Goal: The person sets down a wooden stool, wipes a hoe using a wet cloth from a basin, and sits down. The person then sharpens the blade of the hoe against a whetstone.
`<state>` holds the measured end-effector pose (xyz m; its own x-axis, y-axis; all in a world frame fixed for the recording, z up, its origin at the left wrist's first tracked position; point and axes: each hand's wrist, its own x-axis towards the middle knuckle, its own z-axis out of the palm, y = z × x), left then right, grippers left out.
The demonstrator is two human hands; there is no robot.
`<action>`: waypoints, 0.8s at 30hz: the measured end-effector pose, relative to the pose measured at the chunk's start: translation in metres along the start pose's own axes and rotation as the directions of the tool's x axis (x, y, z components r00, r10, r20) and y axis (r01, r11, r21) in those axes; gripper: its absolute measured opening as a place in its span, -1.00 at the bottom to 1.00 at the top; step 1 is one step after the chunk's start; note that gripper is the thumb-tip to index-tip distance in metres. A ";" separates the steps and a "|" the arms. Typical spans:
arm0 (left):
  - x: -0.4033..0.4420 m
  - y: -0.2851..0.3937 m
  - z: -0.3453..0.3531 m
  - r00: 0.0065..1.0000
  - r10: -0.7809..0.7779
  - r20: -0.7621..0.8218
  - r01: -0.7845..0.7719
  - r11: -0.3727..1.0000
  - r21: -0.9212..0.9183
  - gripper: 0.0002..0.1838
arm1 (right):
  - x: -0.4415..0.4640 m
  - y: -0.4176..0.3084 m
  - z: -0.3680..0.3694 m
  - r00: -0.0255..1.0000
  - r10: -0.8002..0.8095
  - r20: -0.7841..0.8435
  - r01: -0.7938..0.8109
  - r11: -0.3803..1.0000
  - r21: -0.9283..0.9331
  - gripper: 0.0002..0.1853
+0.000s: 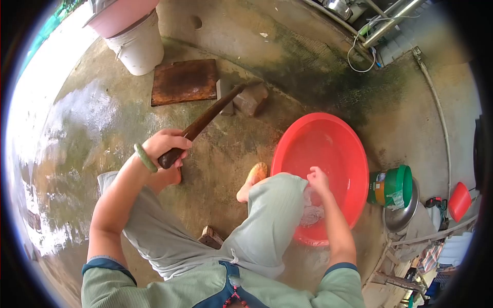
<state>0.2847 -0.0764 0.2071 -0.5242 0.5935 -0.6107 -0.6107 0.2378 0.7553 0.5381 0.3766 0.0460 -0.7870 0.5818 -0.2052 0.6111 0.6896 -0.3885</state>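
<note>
One left hand (pixel 165 143) gripping stick (pixel 209 118) aslant, right hand (pixel 318 180) over basin (pixel 334 146)

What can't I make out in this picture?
All in the head view:
Right hand: curled fingers hide its palm, so I can't tell whether it holds anything.
Red basin: the trouser leg covers part, so its full contents are unclear.
White bucket: its inside is hidden by the pink basin.
Pink basin: cut off by the top edge.
</note>
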 end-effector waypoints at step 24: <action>0.026 0.031 -0.012 0.923 -0.194 -0.332 0.141 0.974 -0.178 -0.27 | 0.397 -0.276 0.172 0.940 0.323 0.112 -0.293 0.930 -0.222 -0.14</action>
<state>0.2447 -0.0632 0.2120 -0.5627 0.2460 -0.7892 -0.7740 0.1786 0.6075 0.0423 0.3437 -0.0828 -0.5515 0.7216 -0.4186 0.8179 0.5664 -0.1012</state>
